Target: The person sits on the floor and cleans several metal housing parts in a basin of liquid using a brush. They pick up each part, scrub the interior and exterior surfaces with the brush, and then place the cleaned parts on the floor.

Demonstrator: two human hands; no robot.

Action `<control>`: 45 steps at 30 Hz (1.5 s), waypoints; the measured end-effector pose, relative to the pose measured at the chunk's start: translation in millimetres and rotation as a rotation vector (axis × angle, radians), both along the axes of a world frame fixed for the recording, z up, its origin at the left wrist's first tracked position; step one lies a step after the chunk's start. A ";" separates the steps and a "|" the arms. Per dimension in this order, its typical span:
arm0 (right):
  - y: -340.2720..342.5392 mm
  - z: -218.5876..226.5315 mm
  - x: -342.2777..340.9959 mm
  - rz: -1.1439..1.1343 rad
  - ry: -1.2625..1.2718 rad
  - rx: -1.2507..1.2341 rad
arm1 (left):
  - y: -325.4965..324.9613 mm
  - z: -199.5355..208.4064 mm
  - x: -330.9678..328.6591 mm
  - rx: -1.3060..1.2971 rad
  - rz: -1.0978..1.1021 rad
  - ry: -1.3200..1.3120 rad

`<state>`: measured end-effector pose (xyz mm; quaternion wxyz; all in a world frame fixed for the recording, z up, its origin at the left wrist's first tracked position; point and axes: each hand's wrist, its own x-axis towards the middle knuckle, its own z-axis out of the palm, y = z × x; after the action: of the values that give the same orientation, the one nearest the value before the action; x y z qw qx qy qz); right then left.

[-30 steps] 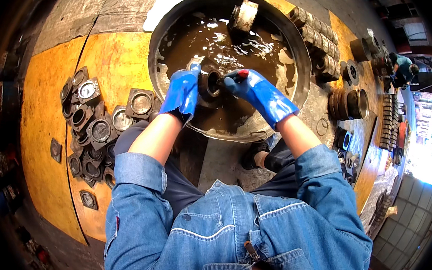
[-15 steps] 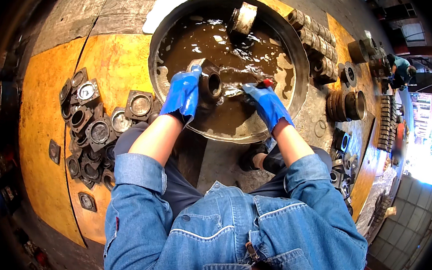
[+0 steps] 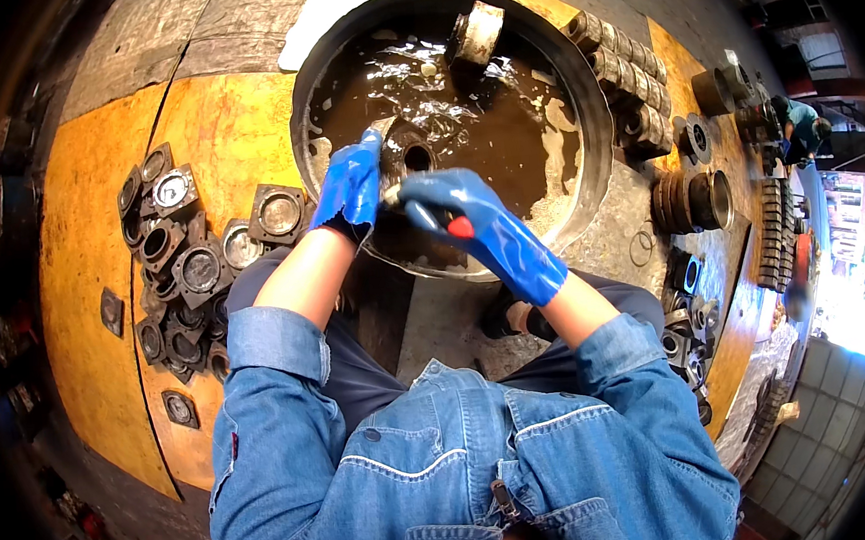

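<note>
Both my hands wear blue rubber gloves over a round basin (image 3: 601,173) of murky brown water. My left hand (image 3: 349,188) grips a dark blocky metal part with a round bore (image 3: 416,141), held tilted at the basin's left side. Close beside it, my right hand (image 3: 458,208) is closed around a red-ended handle (image 3: 461,228). The tool's light tip lies against or near the metal part's lower side; its kind is unclear. Another metal part (image 3: 477,34), pale on one face, sticks out of the water at the far side.
A heap of square metal flanges with round openings (image 3: 199,269) lies on the yellow board at left. Right of the basin stand rows of cylindrical metal parts (image 3: 630,81) and several rings (image 3: 694,202). Another person (image 3: 801,132) bends over at far right.
My right hand has swung left across the basin with the red-ended tool, up to the metal part. The left hand has shifted slightly left, and the part's bore has turned.
</note>
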<state>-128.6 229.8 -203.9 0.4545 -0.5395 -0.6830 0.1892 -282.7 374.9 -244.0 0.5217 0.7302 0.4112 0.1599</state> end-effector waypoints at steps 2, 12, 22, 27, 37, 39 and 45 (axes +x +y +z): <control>-19.9 16.9 -3.1 -0.006 -0.127 -0.072 | -2.0 5.9 0.1 0.134 -0.032 0.032; -20.4 -11.8 67.5 -0.336 0.695 -0.621 | -7.1 15.4 4.4 0.208 -0.122 0.085; -7.0 -16.4 55.6 -0.511 0.489 -0.564 | -5.2 5.6 3.7 -0.109 -0.023 -0.064; -33.0 -62.0 49.0 -0.705 0.900 -0.767 | -5.9 18.2 10.6 -0.038 -0.050 0.078; -55.4 5.9 8.7 -0.446 0.757 -0.953 | -9.6 35.2 12.4 -0.213 0.071 -0.037; -49.7 29.4 17.1 -0.507 0.631 -0.813 | -7.0 14.2 4.3 0.100 -0.017 -0.104; -25.2 33.9 50.0 -0.715 0.755 -0.619 | -5.2 17.8 5.9 -0.017 -0.061 0.033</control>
<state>-78.6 204.6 -170.1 0.5226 -0.7386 -0.1640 0.3931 -276.9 369.7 -226.2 0.5257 0.7404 0.3987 0.1285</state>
